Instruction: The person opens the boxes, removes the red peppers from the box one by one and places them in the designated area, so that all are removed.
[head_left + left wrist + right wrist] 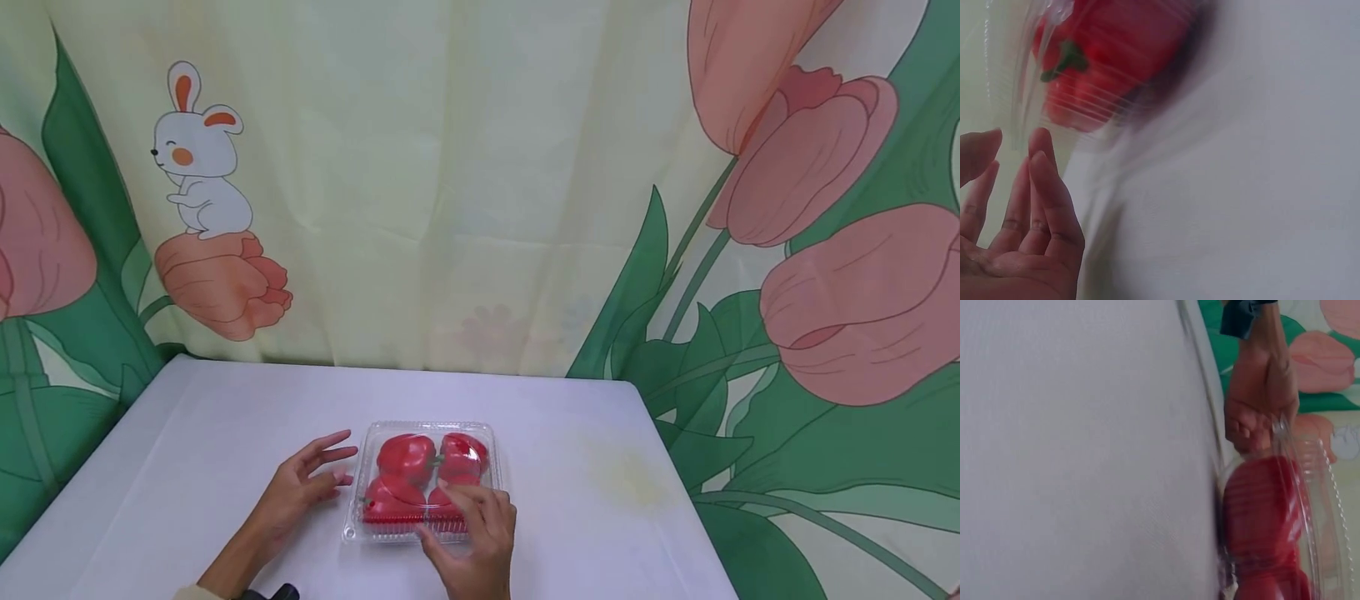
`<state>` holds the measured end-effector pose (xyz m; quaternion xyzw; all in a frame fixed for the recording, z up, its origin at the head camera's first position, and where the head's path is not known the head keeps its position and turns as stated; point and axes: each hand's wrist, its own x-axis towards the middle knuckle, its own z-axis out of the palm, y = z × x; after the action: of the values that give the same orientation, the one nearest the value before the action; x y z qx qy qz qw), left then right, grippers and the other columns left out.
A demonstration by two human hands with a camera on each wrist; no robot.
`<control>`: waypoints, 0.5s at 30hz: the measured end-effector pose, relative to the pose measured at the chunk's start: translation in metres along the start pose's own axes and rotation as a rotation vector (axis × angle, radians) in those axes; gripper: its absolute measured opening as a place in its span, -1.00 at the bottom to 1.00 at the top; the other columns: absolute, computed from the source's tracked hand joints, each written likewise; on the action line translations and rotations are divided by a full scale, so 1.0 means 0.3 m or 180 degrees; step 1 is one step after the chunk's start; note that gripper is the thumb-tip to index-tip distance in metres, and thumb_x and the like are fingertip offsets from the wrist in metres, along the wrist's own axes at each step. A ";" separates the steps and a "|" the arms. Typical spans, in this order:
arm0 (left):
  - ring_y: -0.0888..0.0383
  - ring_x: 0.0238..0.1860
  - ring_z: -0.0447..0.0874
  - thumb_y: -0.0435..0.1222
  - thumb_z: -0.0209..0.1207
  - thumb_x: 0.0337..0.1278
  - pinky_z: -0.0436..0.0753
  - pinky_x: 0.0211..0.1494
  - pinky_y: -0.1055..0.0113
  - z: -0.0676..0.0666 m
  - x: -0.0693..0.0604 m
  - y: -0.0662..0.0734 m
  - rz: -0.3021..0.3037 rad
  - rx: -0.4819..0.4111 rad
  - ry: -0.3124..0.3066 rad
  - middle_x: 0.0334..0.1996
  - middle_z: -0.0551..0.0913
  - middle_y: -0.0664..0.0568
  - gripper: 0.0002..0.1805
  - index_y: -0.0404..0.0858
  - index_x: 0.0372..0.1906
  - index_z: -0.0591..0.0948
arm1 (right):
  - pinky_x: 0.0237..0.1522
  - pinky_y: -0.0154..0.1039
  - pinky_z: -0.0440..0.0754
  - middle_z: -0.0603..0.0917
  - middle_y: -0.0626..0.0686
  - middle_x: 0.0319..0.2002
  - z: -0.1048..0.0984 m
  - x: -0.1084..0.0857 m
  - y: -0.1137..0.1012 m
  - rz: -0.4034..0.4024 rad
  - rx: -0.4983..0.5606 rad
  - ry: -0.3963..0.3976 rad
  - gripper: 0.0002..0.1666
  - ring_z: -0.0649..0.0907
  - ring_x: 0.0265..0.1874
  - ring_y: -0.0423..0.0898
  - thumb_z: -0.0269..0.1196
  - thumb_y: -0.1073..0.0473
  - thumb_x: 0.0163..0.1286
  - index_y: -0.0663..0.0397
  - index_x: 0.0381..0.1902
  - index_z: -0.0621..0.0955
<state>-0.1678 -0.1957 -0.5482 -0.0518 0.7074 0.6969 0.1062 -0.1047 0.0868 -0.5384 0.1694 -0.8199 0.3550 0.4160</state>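
Note:
A clear plastic container (429, 535) with several red bell peppers (406, 458) inside lies on the table, lid down over them. My left hand (296, 492) is just left of it, fingers apart and holding nothing. In the left wrist view, that hand (1029, 237) is beside the container wall, near a pepper (1116, 50) with a green stem. My right hand (480, 533) is over the container's front right part, thumb by the front edge and bent fingers above the lid; contact is unclear. The right wrist view shows the left hand (1260, 400) beyond the peppers (1260, 506), not the right.
The white table (585, 500) bears a faint yellowish stain (633, 479) on the right. Behind it hangs a pale curtain (450, 167) printed with tulips and a rabbit (206, 167). A dark object (283, 592) is at my left wrist.

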 end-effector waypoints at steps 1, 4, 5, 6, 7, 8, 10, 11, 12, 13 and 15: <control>0.04 0.03 0.84 -0.23 0.33 0.40 0.79 0.08 0.28 0.003 -0.001 -0.006 -0.0004 -0.0028 -0.0011 0.47 0.53 -0.20 -0.27 0.00 0.59 0.37 | 0.01 -0.21 0.44 0.72 -0.17 -0.04 0.008 -0.011 -0.006 -0.0015 0.0005 0.0000 -0.16 0.51 -0.04 -0.27 0.77 0.03 -0.21 -0.23 0.14 0.75; 0.05 0.00 0.83 -0.22 0.35 0.38 0.80 0.03 0.27 0.015 -0.007 -0.015 -0.0025 -0.0101 -0.0022 0.43 0.56 -0.22 -0.26 -0.03 0.60 0.37 | 0.04 -0.21 0.49 0.72 -0.21 -0.07 0.034 -0.041 -0.020 -0.0130 -0.0017 -0.0006 -0.20 0.53 -0.02 -0.28 0.77 -0.01 -0.23 -0.28 0.09 0.76; 0.06 -0.01 0.82 -0.23 0.35 0.37 0.80 0.02 0.26 0.019 -0.009 -0.016 -0.0020 -0.0115 -0.0022 0.42 0.57 -0.22 -0.25 -0.04 0.60 0.37 | 0.05 -0.22 0.50 0.73 -0.21 -0.08 0.043 -0.050 -0.024 -0.0190 -0.0012 0.0009 -0.25 0.54 -0.03 -0.28 0.75 -0.04 -0.16 -0.29 0.08 0.76; 0.07 -0.02 0.82 -0.22 0.35 0.37 0.80 0.01 0.26 0.023 -0.010 -0.016 -0.0020 -0.0137 -0.0013 0.40 0.58 -0.22 -0.25 -0.04 0.60 0.37 | 0.06 -0.24 0.50 0.73 -0.22 -0.08 0.052 -0.059 -0.028 -0.0235 0.0001 0.0013 -0.31 0.54 -0.03 -0.28 0.73 -0.07 -0.10 -0.30 0.08 0.77; 0.08 -0.02 0.81 -0.23 0.35 0.37 0.80 0.00 0.26 0.027 -0.011 -0.017 -0.0014 -0.0148 -0.0011 0.39 0.59 -0.22 -0.24 -0.05 0.60 0.37 | 0.06 -0.26 0.49 0.74 -0.23 -0.09 0.061 -0.067 -0.033 -0.0274 0.0012 0.0002 -0.33 0.54 -0.04 -0.29 0.72 -0.10 -0.06 -0.32 0.07 0.77; 0.09 -0.02 0.80 -0.23 0.35 0.37 0.80 0.00 0.27 0.030 -0.012 -0.017 -0.0019 -0.0155 -0.0001 0.38 0.60 -0.22 -0.24 -0.05 0.61 0.36 | 0.07 -0.29 0.46 0.74 -0.24 -0.10 0.070 -0.075 -0.037 -0.0313 0.0015 -0.0011 -0.36 0.54 -0.06 -0.30 0.70 -0.13 -0.03 -0.33 0.07 0.77; 0.11 -0.02 0.79 -0.24 0.35 0.37 0.80 -0.01 0.28 0.033 -0.013 -0.020 -0.0026 -0.0182 0.0007 0.35 0.61 -0.22 -0.23 -0.06 0.61 0.35 | 0.05 -0.34 0.38 0.75 -0.27 -0.13 0.085 -0.089 -0.045 -0.0359 -0.0006 -0.0043 -0.41 0.52 -0.10 -0.32 0.68 -0.17 -0.01 -0.36 0.03 0.79; 0.11 -0.01 0.79 -0.25 0.35 0.37 0.80 -0.01 0.28 0.033 -0.012 -0.025 -0.0028 -0.0197 0.0011 0.34 0.62 -0.21 -0.24 -0.06 0.61 0.36 | 0.03 -0.36 0.34 0.75 -0.29 -0.15 0.091 -0.095 -0.048 -0.0373 -0.0031 -0.0066 -0.43 0.51 -0.12 -0.33 0.68 -0.19 0.00 -0.38 0.02 0.79; 0.11 -0.02 0.79 -0.25 0.35 0.36 0.80 -0.02 0.28 0.034 -0.012 -0.027 -0.0038 -0.0223 0.0015 0.32 0.63 -0.20 -0.24 -0.06 0.61 0.36 | 0.01 -0.36 0.31 0.75 -0.30 -0.17 0.095 -0.100 -0.051 -0.0374 -0.0061 -0.0098 -0.43 0.50 -0.13 -0.34 0.69 -0.18 -0.04 -0.39 -0.01 0.80; 0.11 -0.02 0.79 -0.26 0.34 0.37 0.80 -0.02 0.29 0.035 -0.011 -0.031 -0.0044 -0.0249 0.0017 0.31 0.64 -0.19 -0.24 -0.06 0.61 0.36 | 0.00 -0.35 0.29 0.75 -0.32 -0.19 0.099 -0.104 -0.052 -0.0382 -0.0093 -0.0119 -0.43 0.49 -0.14 -0.35 0.71 -0.18 -0.08 -0.40 -0.04 0.81; 0.10 -0.03 0.78 -0.26 0.34 0.37 0.80 -0.03 0.30 0.037 -0.009 -0.037 -0.0064 -0.0306 0.0016 0.28 0.65 -0.16 -0.24 -0.07 0.61 0.36 | -0.02 -0.33 0.24 0.75 -0.33 -0.23 0.106 -0.107 -0.050 -0.0428 -0.0142 -0.0141 -0.48 0.48 -0.16 -0.34 0.71 -0.18 -0.09 -0.40 -0.10 0.83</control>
<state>-0.1620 -0.1851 -0.5585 -0.0657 0.6729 0.7288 0.1088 -0.0947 0.0529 -0.5704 0.2226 -0.8234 0.3041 0.4243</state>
